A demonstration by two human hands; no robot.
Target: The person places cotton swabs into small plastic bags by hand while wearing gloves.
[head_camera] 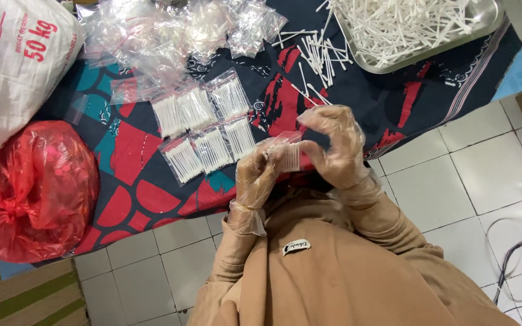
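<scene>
Both my hands wear clear plastic gloves. My left hand [256,175] and my right hand [333,145] together hold a small clear bag of white sticks [289,151] just above the patterned cloth [140,193]. Several filled small bags [209,130] lie in rows on the cloth to the left of my hands. Loose white sticks [318,57] lie scattered on the cloth beyond my hands.
A metal tray [484,27] heaped with white sticks sits at the far right. A pile of empty clear bags [170,30] lies at the far middle. A red plastic bag [28,190] and a white sack [13,66] stand at left. Cables [515,253] lie on the white tiles.
</scene>
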